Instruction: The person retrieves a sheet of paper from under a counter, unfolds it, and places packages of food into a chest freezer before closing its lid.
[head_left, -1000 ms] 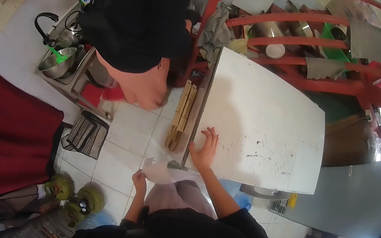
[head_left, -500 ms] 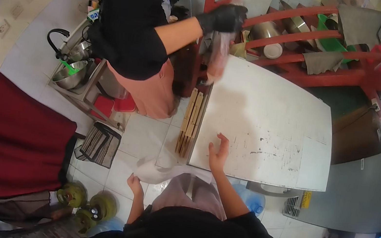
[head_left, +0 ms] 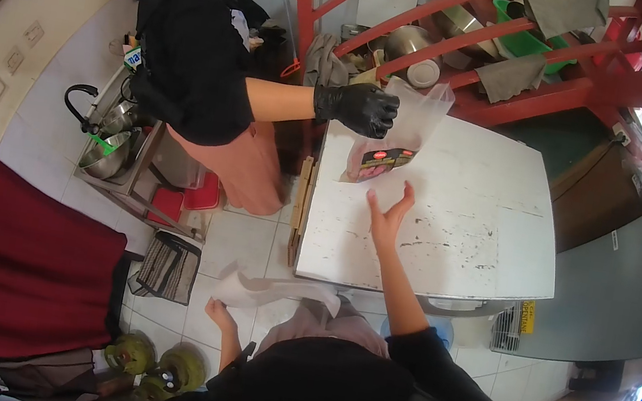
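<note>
**Packet handed across a worn white table**

Tiled kitchen floor surrounds a white table [head_left: 451, 220] with scuffed, chipped paint, and red railings [head_left: 523, 73] behind it hold bowls and draped cloths. A co-worker in a black top stands at the table's far corner, a black-gloved hand [head_left: 355, 108] closed around the top of a clear plastic bag [head_left: 401, 134] so that it hangs down with its lower end touching the tabletop; a labelled packet sits in the bottom of it.

The person's right hand [head_left: 387, 214] reaches out over the table, fingers spread and palm open, just below the bag but not touching it (probably ready to receive it). The left hand [head_left: 220, 311] is held low beside the body, off the table, pinching one end of a crumpled white sheet [head_left: 274, 291], likely paper or thin plastic, which trails toward the table edge.

Wooden slats [head_left: 301, 210] lean against the table's side. A sink with metal bowls [head_left: 109, 144] stands by the wall.
</note>
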Demonstrator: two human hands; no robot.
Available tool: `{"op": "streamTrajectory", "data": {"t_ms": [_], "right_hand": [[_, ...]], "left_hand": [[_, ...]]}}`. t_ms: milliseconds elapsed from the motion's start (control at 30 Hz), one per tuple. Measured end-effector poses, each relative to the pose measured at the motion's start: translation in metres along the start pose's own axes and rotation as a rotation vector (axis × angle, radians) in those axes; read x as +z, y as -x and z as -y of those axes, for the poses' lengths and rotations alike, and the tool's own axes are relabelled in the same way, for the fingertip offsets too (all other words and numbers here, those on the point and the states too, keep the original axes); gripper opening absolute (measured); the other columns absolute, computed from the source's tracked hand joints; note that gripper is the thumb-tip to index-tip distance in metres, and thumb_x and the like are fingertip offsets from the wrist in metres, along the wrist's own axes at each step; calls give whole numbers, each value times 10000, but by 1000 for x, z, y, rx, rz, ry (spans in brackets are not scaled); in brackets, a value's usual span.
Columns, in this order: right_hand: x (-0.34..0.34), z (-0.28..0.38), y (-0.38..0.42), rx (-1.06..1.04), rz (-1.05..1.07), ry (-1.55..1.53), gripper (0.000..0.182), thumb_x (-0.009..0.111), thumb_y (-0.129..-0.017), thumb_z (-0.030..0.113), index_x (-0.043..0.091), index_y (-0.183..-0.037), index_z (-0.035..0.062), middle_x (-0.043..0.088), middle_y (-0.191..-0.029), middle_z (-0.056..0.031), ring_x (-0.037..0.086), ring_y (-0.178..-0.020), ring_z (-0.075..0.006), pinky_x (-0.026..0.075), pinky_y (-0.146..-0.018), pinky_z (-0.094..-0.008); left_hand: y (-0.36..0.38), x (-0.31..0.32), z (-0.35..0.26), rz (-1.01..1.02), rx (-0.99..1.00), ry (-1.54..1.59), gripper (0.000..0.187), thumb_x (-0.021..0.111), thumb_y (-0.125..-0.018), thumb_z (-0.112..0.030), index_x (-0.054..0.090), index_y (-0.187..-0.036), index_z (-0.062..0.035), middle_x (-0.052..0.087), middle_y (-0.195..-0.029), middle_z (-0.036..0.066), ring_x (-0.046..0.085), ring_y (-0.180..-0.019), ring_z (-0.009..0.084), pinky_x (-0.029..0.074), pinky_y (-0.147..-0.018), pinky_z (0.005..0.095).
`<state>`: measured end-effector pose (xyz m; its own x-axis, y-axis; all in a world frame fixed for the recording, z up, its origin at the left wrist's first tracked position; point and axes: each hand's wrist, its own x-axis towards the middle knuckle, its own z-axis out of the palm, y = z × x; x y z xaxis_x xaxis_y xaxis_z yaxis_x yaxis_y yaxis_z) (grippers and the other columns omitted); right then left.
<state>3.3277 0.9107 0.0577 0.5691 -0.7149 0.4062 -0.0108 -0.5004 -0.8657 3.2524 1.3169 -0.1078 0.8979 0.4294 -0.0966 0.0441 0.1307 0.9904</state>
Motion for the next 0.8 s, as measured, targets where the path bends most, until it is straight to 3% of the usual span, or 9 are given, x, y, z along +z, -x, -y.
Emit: {"op": "streamTrajectory", "data": {"t_ms": [133,167,267,300,400,500,600,700,800], "right_hand": [[-1,-50,-88,121,-224,-343,902,710,-695,260,117,-1322,-3,185,-1340,-193,169,-1264,-311,156,-1026,-364],[-12,-56,-109,69,-101,-283,930,720,-682,254,98,-1326,1,165,-1352,-188,152,-1271,-306,159,-1025,-364],[-45,-48,-152,113,370,-326,961,745,-652,253,109,-1327,3,183,-1359,-170,180,-1264,-277,193,-1015,-358],[-51,-43,-162,162,551,-368,962,752,-643,255,125,-1327,2,203,-1356,-163,202,-1258,-265,208,-1011,-355],[-49,-41,-179,53,906,-297,714,750,-648,189,376,-1213,-39,477,-1165,-134,472,-1048,-210,403,-856,-313],[-28,-59,-175,118,790,-356,399,709,-692,137,553,-1023,-24,604,-908,-70,558,-871,-154,432,-788,-283],[-14,-76,-164,57,662,-411,331,677,-751,205,565,-971,-16,602,-835,-44,566,-748,-112,445,-703,-248],[-8,-69,-148,2,455,-508,235,641,-786,191,586,-869,-22,597,-733,-28,554,-653,-94,439,-629,-237],[-5,-79,-147,-65,413,-367,172,565,-764,33,578,-900,-72,613,-799,-86,554,-691,-120,451,-647,-260]], "left_hand": [[-1,-4,-11,-343,20,189,162,388,-786,-35,522,-770,53,514,-747,65,463,-693,134,386,-633,263],[-1,-8,-18,-464,19,229,164,393,-796,-43,523,-787,57,515,-762,70,464,-711,136,390,-650,263],[-14,-61,-23,-220,159,-38,181,421,-816,-86,510,-851,67,522,-849,97,477,-794,159,401,-726,277],[-20,-76,-17,-342,180,36,194,430,-817,-99,505,-874,71,524,-874,105,483,-809,174,402,-745,283],[-17,-104,-31,-552,247,68,212,449,-813,-115,512,-903,66,531,-913,122,501,-846,207,417,-768,318],[5,-106,-83,-457,311,42,269,427,-829,-151,513,-961,68,534,-951,129,509,-888,219,422,-801,339],[33,-80,-131,-413,322,252,328,392,-844,-189,523,-993,72,545,-975,149,531,-881,232,437,-782,337],[50,-49,-166,-487,178,747,368,370,-842,-220,566,-939,76,580,-912,135,558,-792,224,455,-697,312],[56,-51,-183,-508,74,832,364,374,-838,-216,570,-917,81,585,-888,130,560,-773,218,453,-683,308]]}}
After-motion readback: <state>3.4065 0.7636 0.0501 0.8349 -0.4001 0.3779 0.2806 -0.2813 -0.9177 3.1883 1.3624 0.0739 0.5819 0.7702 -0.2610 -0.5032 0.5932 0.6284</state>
